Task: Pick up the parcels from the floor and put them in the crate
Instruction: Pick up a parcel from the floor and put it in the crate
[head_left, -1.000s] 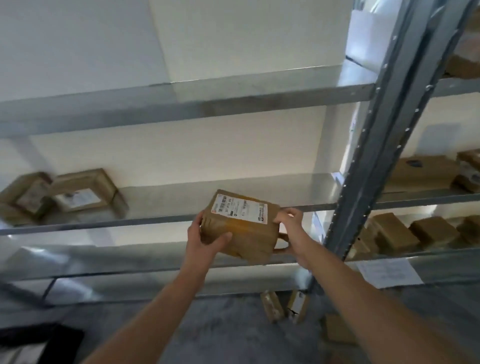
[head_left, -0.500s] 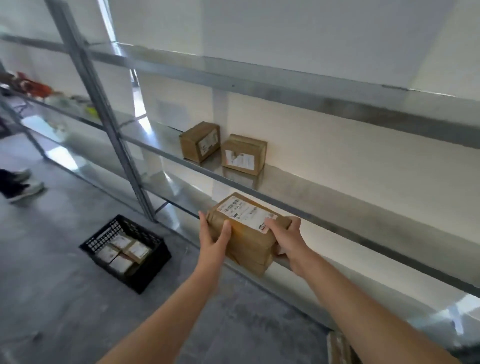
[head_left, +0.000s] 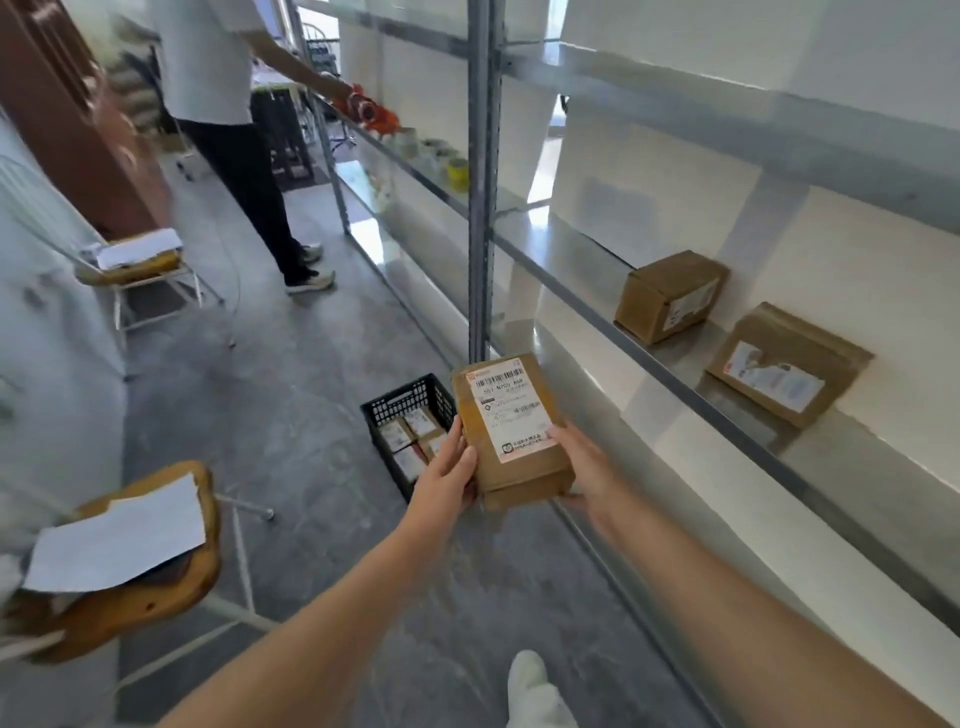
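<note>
I carry a brown cardboard parcel (head_left: 511, 431) with a white shipping label at chest height, in front of me. My left hand (head_left: 449, 473) grips its left side and my right hand (head_left: 584, 467) grips its right side and underside. Beyond and below the parcel, a black plastic crate (head_left: 400, 402) stands on the grey floor beside the shelf post; several labelled parcels lie inside it. The held parcel hides the crate's right part.
A metal shelving rack (head_left: 480, 208) runs along the right with two brown boxes (head_left: 670, 296) (head_left: 784, 364) on a shelf. Another person (head_left: 244, 130) stands further down the aisle. A wooden stool with paper (head_left: 119, 551) and a chair (head_left: 145, 270) stand at left.
My view has swung left down the aisle. The crate, earlier at lower left, now sits just behind the parcel, which my two hands still hold.
</note>
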